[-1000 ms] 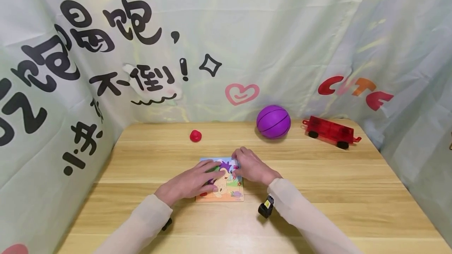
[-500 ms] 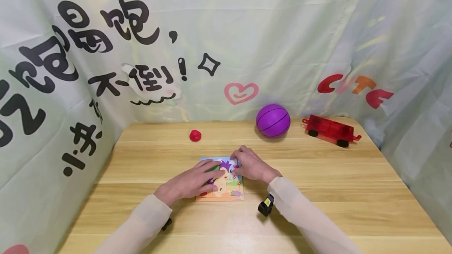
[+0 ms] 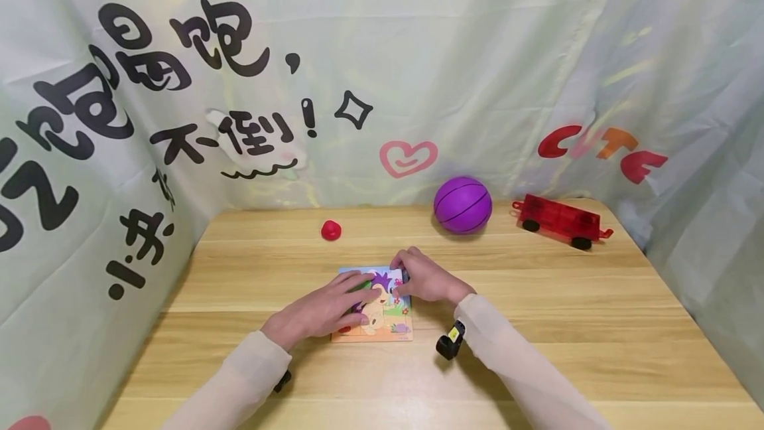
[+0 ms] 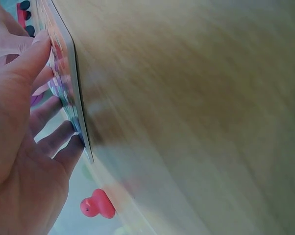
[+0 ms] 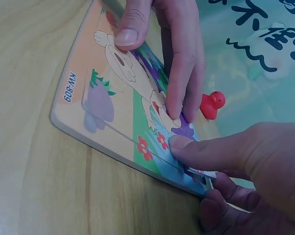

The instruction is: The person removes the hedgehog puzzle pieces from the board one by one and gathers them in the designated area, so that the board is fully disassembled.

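Puzzle lies flat near the middle of the tabletop, between its left and right edges; "KW-809" is printed by the board's near right corner. Left hand: fingers spread apart, thumb and fingertips resting on the puzzle's picture toward its left side. Right hand: at the puzzle's far right corner, thumb on the face, other fingers curled at the edge, pinching. Right wrist view: a piece there sits tilted; cannot tell whether the fingers hold it alone or the board as well.

Other items: red toy duck, left of centre near the tabletop's far edge; purple ball, right of centre by the same edge; red toy wagon, close to the far right corner. Printed cloth hangs behind.
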Available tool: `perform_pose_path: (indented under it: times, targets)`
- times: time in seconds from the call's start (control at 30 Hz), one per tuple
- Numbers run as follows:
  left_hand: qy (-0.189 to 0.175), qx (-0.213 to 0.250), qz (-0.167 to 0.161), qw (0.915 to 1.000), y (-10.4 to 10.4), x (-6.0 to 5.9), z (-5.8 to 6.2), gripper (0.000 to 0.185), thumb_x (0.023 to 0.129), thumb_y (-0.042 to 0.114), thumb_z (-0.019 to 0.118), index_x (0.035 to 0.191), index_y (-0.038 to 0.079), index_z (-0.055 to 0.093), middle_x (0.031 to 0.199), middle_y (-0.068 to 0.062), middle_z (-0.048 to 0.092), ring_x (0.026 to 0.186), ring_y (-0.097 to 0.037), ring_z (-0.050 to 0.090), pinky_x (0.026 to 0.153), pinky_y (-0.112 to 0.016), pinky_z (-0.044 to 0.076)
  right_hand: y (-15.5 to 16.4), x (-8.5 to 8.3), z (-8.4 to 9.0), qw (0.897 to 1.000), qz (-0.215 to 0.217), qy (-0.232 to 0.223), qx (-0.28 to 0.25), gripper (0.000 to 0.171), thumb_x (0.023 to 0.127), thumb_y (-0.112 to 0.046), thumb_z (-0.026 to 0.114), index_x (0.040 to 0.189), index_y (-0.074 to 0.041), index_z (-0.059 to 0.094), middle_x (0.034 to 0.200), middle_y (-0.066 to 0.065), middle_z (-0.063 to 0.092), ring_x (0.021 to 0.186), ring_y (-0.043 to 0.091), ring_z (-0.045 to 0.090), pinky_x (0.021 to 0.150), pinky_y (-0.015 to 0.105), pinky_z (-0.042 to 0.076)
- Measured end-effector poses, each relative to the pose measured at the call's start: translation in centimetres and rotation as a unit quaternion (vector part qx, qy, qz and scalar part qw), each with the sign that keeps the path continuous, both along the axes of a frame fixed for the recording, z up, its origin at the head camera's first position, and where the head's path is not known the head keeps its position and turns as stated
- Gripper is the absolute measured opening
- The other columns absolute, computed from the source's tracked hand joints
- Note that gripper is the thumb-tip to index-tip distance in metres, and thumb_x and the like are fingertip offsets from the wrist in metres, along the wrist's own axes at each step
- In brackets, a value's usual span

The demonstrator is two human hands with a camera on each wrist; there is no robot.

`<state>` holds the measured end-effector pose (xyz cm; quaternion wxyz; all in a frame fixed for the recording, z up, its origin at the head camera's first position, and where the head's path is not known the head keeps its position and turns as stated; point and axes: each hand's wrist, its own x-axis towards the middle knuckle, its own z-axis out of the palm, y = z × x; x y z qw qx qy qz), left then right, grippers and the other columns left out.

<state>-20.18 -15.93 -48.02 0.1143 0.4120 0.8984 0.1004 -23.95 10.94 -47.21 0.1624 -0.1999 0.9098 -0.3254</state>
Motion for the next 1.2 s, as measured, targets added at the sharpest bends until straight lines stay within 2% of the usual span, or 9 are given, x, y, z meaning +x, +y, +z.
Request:
perform_pose_path:
  times: [0.2, 0.37, 0.47, 0.53, 0.7, 0.8, 1.0, 1.2]
  targets:
    - [-0.015, 0.012, 0.011, 0.9998, 0.1, 0.0, 0.0, 0.064, 0.111, 0.043, 0.062, 0.168, 0.02, 0.044, 0.178, -0.01, 0.035, 0.165, -0.04, 0.03, 0.129, -0.056, 0.039, 0.1, 0.0, 0.0, 1.0, 0.004, 0.001, -0.011, 0.044, 0.094, -0.014, 0.087, 0.132, -0.005, 0.066, 0.125, 0.009, 0.061, 0.116, 0.023, 0.06, 0.11, 0.046, 0.053]
    - [-0.027, 0.022, 0.032, 0.9989, 0.1, 0.0, 0.0, 0.074, 0.109, 0.046, 0.064, 0.17, 0.012, 0.039, 0.178, -0.01, 0.035, 0.164, -0.035, 0.032, 0.13, -0.053, 0.037, 0.1, 0.1, 0.1, 1.0, 0.0, -0.003, -0.015, 0.047, 0.094, -0.014, 0.087, 0.136, -0.004, 0.067, 0.126, 0.009, 0.062, 0.117, 0.023, 0.06, 0.111, 0.047, 0.053]
    - [-0.019, 0.019, 0.033, 0.9991, 0.1, 0.1, 0.0, 0.076, 0.109, 0.047, 0.065, 0.169, 0.009, 0.039, 0.177, -0.011, 0.035, 0.163, -0.034, 0.035, 0.13, -0.052, 0.039, 0.0, 0.2, 0.1, 1.0, -0.003, -0.004, -0.018, 0.047, 0.094, -0.014, 0.087, 0.136, -0.005, 0.067, 0.127, 0.009, 0.062, 0.118, 0.023, 0.06, 0.112, 0.047, 0.053]
    - [-0.013, 0.017, 0.03, 0.9993, 0.1, 0.1, 0.0, 0.075, 0.109, 0.047, 0.064, 0.169, 0.008, 0.04, 0.177, -0.011, 0.036, 0.163, -0.034, 0.035, 0.13, -0.052, 0.038, -0.1, 0.2, 0.0, 1.0, -0.002, 0.001, -0.024, 0.043, 0.094, -0.011, 0.087, 0.131, -0.006, 0.066, 0.124, 0.008, 0.061, 0.114, 0.021, 0.059, 0.108, 0.044, 0.053]
    - [-0.009, 0.012, 0.026, 0.9995, 0.2, 0.1, 0.1, 0.074, 0.11, 0.047, 0.063, 0.169, 0.008, 0.04, 0.177, -0.012, 0.036, 0.164, -0.036, 0.033, 0.131, -0.053, 0.037, -0.1, 0.3, 0.1, 0.999, 0.007, 0.015, -0.029, 0.04, 0.094, -0.008, 0.086, 0.126, -0.01, 0.063, 0.121, 0.006, 0.061, 0.108, 0.019, 0.057, 0.101, 0.042, 0.053]
    - [-0.014, 0.004, 0.03, 0.9994, 0.2, 0.0, 0.0, 0.074, 0.11, 0.048, 0.062, 0.169, 0.009, 0.039, 0.178, -0.011, 0.034, 0.165, -0.036, 0.031, 0.131, -0.053, 0.036, 0.1, 0.3, 0.1, 0.999, 0.009, 0.013, -0.03, 0.041, 0.095, -0.011, 0.086, 0.129, -0.012, 0.064, 0.124, 0.008, 0.064, 0.11, 0.02, 0.06, 0.103, 0.045, 0.054]
    - [-0.023, 0.005, 0.036, 0.9991, 0.2, 0.1, 0.0, 0.074, 0.11, 0.049, 0.062, 0.17, 0.011, 0.039, 0.179, -0.01, 0.033, 0.166, -0.036, 0.029, 0.131, -0.054, 0.036, 0.8, 0.2, -0.2, 0.999, 0.02, 0.015, -0.04, 0.04, 0.097, -0.014, 0.084, 0.132, -0.013, 0.065, 0.113, 0.006, 0.065, 0.1, 0.017, 0.059, 0.093, 0.04, 0.053]
    - [-0.023, 0.008, 0.037, 0.999, 0.2, 0.1, 0.0, 0.073, 0.11, 0.048, 0.063, 0.17, 0.013, 0.04, 0.178, -0.01, 0.034, 0.166, -0.037, 0.03, 0.131, -0.055, 0.036, 1.3, 0.2, -0.5, 0.997, 0.037, 0.027, -0.069, 0.033, 0.102, -0.01, 0.077, 0.133, -0.011, 0.068, 0.103, 0.003, 0.067, 0.093, 0.013, 0.061, 0.088, 0.034, 0.055]
